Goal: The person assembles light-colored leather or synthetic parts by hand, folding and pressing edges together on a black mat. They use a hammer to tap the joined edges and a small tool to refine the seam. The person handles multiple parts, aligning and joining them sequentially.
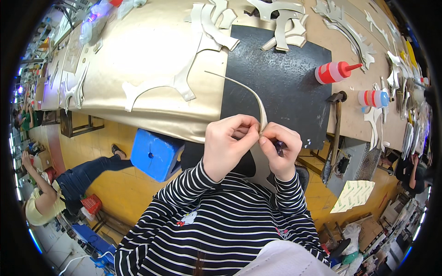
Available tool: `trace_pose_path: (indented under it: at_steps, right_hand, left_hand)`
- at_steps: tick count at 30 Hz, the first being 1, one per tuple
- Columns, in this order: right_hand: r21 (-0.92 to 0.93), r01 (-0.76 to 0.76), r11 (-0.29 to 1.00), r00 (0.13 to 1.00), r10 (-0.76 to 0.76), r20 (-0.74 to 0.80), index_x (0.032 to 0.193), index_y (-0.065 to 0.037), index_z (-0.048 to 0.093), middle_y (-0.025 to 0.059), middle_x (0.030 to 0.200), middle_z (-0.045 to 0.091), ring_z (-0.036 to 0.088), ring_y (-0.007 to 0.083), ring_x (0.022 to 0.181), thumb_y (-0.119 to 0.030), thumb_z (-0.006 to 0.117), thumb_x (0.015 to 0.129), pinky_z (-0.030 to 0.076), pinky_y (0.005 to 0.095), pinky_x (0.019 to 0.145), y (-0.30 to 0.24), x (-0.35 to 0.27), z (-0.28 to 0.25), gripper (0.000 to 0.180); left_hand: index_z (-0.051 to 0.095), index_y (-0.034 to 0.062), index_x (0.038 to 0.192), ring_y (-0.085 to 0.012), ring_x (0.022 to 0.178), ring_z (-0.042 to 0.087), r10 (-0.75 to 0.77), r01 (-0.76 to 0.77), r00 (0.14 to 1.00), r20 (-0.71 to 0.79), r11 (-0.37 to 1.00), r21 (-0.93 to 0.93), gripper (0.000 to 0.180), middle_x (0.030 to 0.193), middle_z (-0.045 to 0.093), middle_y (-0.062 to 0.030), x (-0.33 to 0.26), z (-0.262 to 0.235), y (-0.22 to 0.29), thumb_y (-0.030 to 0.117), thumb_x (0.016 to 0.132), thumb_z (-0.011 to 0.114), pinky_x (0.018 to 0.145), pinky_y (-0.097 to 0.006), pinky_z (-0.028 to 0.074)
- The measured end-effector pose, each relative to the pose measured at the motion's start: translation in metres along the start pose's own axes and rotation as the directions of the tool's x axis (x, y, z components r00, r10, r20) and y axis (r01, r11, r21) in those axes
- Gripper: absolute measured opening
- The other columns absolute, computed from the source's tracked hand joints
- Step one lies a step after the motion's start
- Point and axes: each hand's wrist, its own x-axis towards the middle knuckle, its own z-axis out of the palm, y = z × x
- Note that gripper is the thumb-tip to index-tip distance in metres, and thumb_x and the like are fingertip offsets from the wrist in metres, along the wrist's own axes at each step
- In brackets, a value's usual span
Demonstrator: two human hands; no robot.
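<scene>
Nearest: striped sleeves point(216, 221) coming up from 6 o'clock. Left hand point(226, 143) and right hand point(279, 149) pinching together at centre, fingertips meeting on a thin pale strip point(251, 92). Both closed tight on strip's near end; right also gripping a small dark tool point(279, 146), kind not clear. Strip arcing up and away toward 11 o'clock from the pinch, free end hanging above black mat point(285, 78), not touching it as far as can be told. Judging progress: only near end being worked, most of strip length untouched, so early to mid.

Farther: gold sheet point(152, 50) at 10 o'clock w/ cut pale pieces point(179, 83). Red glue bottle point(334, 72) at 2 o'clock, hammer point(336, 124) at 3 o'clock. Blue stool point(155, 154) below bench edge, at 9 o'clock.
</scene>
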Motion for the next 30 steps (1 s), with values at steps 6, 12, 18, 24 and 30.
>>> trace_pose_path:
  at_steps: [6, 12, 18, 24, 30]
  right_hand:
    - [0.070, -0.136, 0.988, 0.990, 0.133, 0.047, 0.078, 0.003, 0.062, 0.0058, 0.066, 0.056, 0.049, 0.0122, 0.056, 0.003, 0.068, 0.082, 0.036, 0.0263, 0.053, -0.002, 0.009, -0.007, 0.007]
    - [0.131, -0.207, 0.969, 0.975, 0.193, 0.114, 0.079, 0.004, 0.065, 0.0046, 0.067, 0.059, 0.049, 0.0106, 0.057, -0.002, 0.069, 0.083, 0.035, 0.0258, 0.053, -0.009, 0.011, -0.015, 0.008]
    - [0.155, -0.226, 0.962, 0.958, 0.191, 0.214, 0.080, 0.003, 0.066, 0.0053, 0.066, 0.059, 0.049, 0.0114, 0.057, -0.004, 0.069, 0.082, 0.035, 0.0265, 0.053, -0.017, 0.012, -0.023, 0.008]
    - [0.039, -0.213, 0.976, 0.930, 0.190, 0.316, 0.081, 0.003, 0.067, 0.0071, 0.066, 0.057, 0.050, 0.0136, 0.054, -0.001, 0.067, 0.081, 0.037, 0.0278, 0.052, -0.023, 0.016, -0.031, 0.004]
    - [0.113, -0.142, 0.983, 0.943, 0.100, 0.317, 0.079, 0.002, 0.065, 0.0066, 0.062, 0.053, 0.048, 0.0121, 0.050, 0.000, 0.064, 0.080, 0.036, 0.0277, 0.050, -0.017, 0.015, -0.028, 0.003]
  left_hand:
    - [0.070, -0.0038, 0.104, -0.0209, 0.085, 0.075, 0.275, -0.277, 0.961, 0.032, 0.953, 0.120, 0.015, 0.098, 0.072, -0.0155, 0.009, -0.013, -0.001, -0.005, 0.089, 0.067, 0.070, -0.028, 0.060]
    - [0.073, 0.0149, 0.104, -0.0279, 0.145, 0.042, 0.527, -0.682, 0.731, 0.434, 0.538, 0.495, 0.022, 0.119, 0.072, 0.0020, 0.031, -0.033, -0.005, 0.010, 0.083, 0.074, 0.124, -0.056, -0.004]
    - [0.072, 0.0173, 0.090, -0.0229, 0.135, 0.054, 0.470, -0.696, 0.687, 0.554, 0.646, 0.314, 0.013, 0.098, 0.073, 0.0074, 0.046, -0.043, -0.002, 0.018, 0.080, 0.079, 0.121, -0.061, -0.012]
    - [0.073, 0.0185, 0.080, -0.0150, 0.108, 0.065, 0.478, -0.668, 0.718, 0.506, 0.678, 0.307, 0.013, 0.081, 0.068, 0.0097, 0.043, -0.043, 0.003, 0.022, 0.074, 0.084, 0.123, -0.062, -0.005]
    - [0.071, 0.0191, 0.076, -0.0127, 0.102, 0.066, 0.572, -0.710, 0.697, 0.433, 0.638, 0.299, 0.015, 0.078, 0.067, 0.0107, 0.037, -0.036, 0.004, 0.022, 0.071, 0.085, 0.124, -0.062, -0.001]
